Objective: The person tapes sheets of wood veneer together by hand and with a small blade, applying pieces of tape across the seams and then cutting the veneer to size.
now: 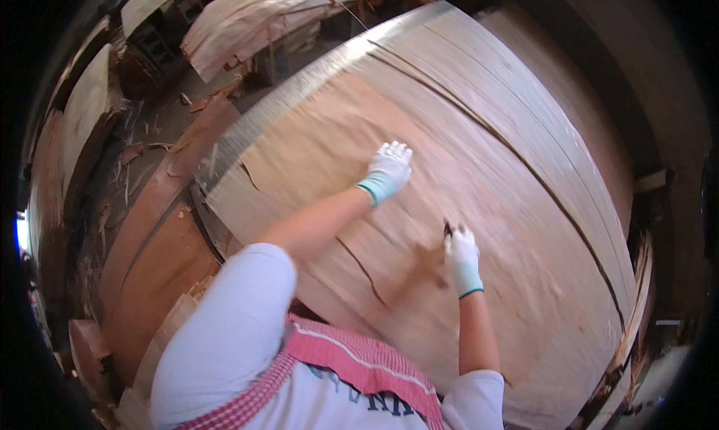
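A thin tan wood veneer sheet [307, 145] lies over a wide, pale wood surface [517, 108] in front of me. My left hand [389, 171], in a white glove with a green-edged cuff, rests on the sheet with its fingers stretched out flat. Closer to me and to the right, my right hand [463, 255] wears a matching glove and is closed around a small dark tool [448, 228]. Only the tool's end shows, so its kind is unclear. A curved dark split [363, 265] runs through the veneer between my forearms.
Brownish wood sheets [161, 280] lie at the left. Stacked pale veneer [86, 123] stands farther left, and another veneer pile [262, 18] is at the far side. Wood scraps [131, 154] litter the floor. A long dark gap [487, 127] crosses the pale surface; ragged strips [636, 303] edge its right.
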The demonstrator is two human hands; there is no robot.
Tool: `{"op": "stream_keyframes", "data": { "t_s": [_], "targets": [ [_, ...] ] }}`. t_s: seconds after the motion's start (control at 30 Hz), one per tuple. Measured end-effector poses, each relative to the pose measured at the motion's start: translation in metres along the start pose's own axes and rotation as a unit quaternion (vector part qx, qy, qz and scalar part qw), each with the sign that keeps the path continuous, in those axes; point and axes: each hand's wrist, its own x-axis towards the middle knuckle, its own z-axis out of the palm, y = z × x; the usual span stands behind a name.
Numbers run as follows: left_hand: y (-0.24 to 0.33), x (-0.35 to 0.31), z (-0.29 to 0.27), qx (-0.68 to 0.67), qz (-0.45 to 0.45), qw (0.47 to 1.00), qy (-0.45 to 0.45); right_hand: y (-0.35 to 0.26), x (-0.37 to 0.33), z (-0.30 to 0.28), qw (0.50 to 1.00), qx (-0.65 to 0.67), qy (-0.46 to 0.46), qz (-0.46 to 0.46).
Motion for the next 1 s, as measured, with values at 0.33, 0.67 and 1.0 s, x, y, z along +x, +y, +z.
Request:
{"op": "stream_keyframes", "data": {
  "t_s": [0.33, 0.67, 1.0],
  "targets": [
    [-0.239, 0.118, 0.007, 0.036, -0.164, 0.986, 0.000, -0.013, 0.077, -0.024, 0.971, -0.031, -0.216, 0.101],
    [-0.250, 0.113, 0.029, 0.053, -0.188, 0.974, 0.118, -0.289, 0.376, 0.072, 0.999, -0.006, -0.023, -0.039],
    [-0.266, 0.100, 0.039, 0.143, -0.210, 0.962, 0.101, -0.090, 0.246, 0.034, 0.987, -0.084, -0.114, -0.072]
  ]
}}
